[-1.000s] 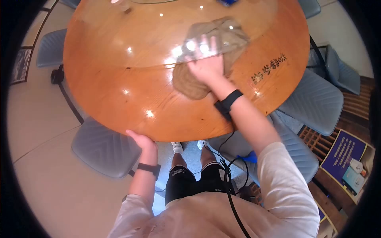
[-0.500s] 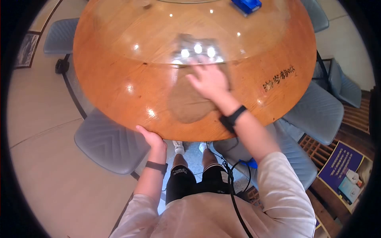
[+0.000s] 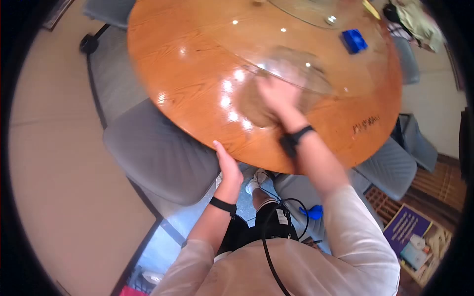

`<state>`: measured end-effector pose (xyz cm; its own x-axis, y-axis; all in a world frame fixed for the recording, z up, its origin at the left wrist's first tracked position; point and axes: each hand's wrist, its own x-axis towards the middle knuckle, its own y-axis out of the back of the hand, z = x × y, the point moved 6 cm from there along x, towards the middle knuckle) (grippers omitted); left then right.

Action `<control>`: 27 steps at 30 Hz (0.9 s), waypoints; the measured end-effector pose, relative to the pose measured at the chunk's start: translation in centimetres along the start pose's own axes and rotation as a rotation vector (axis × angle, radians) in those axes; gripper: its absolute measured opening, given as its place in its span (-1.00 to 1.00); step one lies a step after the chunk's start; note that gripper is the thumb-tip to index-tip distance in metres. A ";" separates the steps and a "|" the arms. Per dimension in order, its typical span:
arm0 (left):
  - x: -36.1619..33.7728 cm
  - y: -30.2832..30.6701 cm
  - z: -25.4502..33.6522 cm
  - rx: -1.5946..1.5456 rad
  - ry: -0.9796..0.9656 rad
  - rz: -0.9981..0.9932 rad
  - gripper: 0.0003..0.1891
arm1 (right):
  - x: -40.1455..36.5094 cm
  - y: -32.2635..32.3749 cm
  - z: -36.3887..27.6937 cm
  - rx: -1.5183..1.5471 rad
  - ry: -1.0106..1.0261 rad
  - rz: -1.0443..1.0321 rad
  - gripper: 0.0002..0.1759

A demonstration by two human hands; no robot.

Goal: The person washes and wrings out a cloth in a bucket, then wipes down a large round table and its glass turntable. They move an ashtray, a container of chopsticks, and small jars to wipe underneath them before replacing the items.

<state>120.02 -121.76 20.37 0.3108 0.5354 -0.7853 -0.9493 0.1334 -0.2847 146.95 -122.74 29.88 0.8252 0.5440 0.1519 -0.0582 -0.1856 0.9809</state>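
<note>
My right hand (image 3: 282, 93) lies over the round wooden table (image 3: 192, 93), fingers stretched out flat and blurred by motion, at the rim of the glass disc (image 3: 301, 37) on top. Around and under it shows a dark brownish patch (image 3: 256, 106); I cannot tell whether this is a cloth or a reflection. My left hand (image 3: 229, 165) holds the table's near edge, its thumb at the rim and its other fingers hidden below. Black bands circle both wrists.
A blue box-like object (image 3: 354, 41) sits on the table at the upper right. Grey chairs (image 3: 160, 153) stand around the table. A black cable (image 3: 266, 246) hangs down over my front. Printed boards (image 3: 407, 227) lie at the lower right.
The view has turned, so the table and the blue object appear farther right. My right hand has swept across the tabletop. My left hand stays at the table's edge.
</note>
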 end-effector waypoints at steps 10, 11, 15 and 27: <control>-9.4 8.2 -3.3 0.838 0.117 -0.538 -0.46 | -0.1 -4.2 -13.7 0.295 0.293 -0.079 -0.30; -9.5 10.0 -3.5 0.923 0.116 -0.602 -0.49 | -0.2 -4.2 -10.9 0.277 0.265 -0.022 -0.31; -5.9 18.0 -0.7 0.964 0.137 -0.607 -0.52 | -1.5 -0.1 5.1 0.033 0.041 0.082 -0.39; -3.8 24.3 -1.3 1.176 0.360 -0.437 -0.45 | -14.4 0.2 13.4 -0.119 -0.172 -0.011 -0.18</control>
<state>95.80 -121.65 15.66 0.4234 0.0351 -0.9053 -0.1837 0.9818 -0.0478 142.64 -141.58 26.22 0.9092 0.3962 0.1279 -0.1061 -0.0767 0.9914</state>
